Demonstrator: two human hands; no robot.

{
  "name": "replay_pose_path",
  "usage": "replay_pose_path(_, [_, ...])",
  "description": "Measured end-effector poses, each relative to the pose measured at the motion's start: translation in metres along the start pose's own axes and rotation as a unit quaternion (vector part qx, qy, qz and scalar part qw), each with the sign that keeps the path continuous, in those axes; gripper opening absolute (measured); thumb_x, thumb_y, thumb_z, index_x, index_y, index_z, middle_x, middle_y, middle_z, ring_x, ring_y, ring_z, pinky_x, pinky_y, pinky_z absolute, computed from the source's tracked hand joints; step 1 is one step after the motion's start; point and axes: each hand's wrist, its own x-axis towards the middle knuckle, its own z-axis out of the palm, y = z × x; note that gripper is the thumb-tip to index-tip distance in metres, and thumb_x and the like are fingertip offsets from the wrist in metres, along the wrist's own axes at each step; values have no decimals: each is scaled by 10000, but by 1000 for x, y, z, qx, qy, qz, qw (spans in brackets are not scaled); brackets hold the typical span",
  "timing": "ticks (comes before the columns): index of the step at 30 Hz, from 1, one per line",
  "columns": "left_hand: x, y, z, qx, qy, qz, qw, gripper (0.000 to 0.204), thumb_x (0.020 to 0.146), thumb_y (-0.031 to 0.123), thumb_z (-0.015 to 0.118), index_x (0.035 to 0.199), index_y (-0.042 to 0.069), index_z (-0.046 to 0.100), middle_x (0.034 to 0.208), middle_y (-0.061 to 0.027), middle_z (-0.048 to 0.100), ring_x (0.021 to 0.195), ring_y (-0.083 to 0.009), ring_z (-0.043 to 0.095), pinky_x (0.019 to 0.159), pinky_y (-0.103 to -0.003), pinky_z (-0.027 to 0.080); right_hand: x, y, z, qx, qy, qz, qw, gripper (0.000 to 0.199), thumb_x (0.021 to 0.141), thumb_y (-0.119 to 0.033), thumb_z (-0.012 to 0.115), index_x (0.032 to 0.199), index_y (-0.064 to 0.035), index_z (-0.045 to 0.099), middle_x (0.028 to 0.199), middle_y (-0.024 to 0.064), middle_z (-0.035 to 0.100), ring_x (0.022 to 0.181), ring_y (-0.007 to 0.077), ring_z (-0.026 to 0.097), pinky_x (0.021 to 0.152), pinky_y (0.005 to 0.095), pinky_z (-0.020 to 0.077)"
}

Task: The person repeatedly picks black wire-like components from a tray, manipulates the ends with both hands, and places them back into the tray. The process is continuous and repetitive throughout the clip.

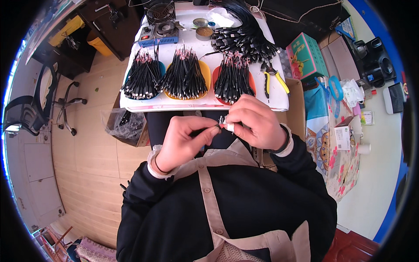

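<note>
Close in front of my chest, just off the table's near edge, my left hand (187, 139) and my right hand (256, 123) meet. Thumb and forefinger of the left hand pinch a short black cable end with thin reddish wires (221, 126). The right hand's fingertips close on the same wires, and a white wrap (229, 127) shows at one of them. Most of the cable is hidden by the fingers. Beyond the hands stand bundles of short black cables with pink wire tips: the left (143, 76), middle (183, 76) and right bundle (233, 78).
The bundles rest on a blue, a yellow (206, 72) and a red plate (252, 83) on the white table (187, 107). Yellow-black pliers (275, 81) lie at the right. Behind are a blue soldering pot (159, 38), a round tin (204, 34) and a large black cable heap (244, 41).
</note>
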Motion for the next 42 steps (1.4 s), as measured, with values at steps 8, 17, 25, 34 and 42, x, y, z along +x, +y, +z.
replay_pose_path(8, [7,-11,6,337,55,255,905,157,796,-53,657,952,-47,642,626,-101,569,524,-240,571,483,-320,435,-20,10,22,578,-1,406,708,157,954,-119,592,1014,25,576,915,30,584,804,82,533,704,239,447])
replay_pose_path(17, [1,-13,11,248,64,212,943,217,768,-47,651,983,-58,629,639,-90,541,501,-225,537,465,-324,422,-12,-6,19,-52,62,53,995,194,773,-11,699,931,-12,587,831,101,563,751,270,555,658,299,455])
replay_pose_path(25, [-5,-22,8,339,27,288,895,225,797,-30,632,1019,-69,631,661,-75,569,525,-200,560,498,-290,456,-28,4,21,619,-24,428,658,135,961,-125,567,1028,-8,575,864,18,570,769,80,526,703,230,445])
replay_pose_path(34, [-6,-30,1,-218,-110,-75,967,128,945,74,610,960,-24,690,715,-1,622,624,-28,501,557,-184,393,-11,-3,4,125,-56,81,987,242,806,-3,668,1039,-45,617,980,77,632,838,241,622,736,332,496])
replay_pose_path(42, [-10,-34,2,-310,-25,-74,948,112,936,46,611,987,-50,639,724,-5,593,612,-45,473,552,-195,367,-12,-4,7,-28,-29,89,995,151,807,-9,648,925,-34,556,859,104,576,814,292,601,717,388,483])
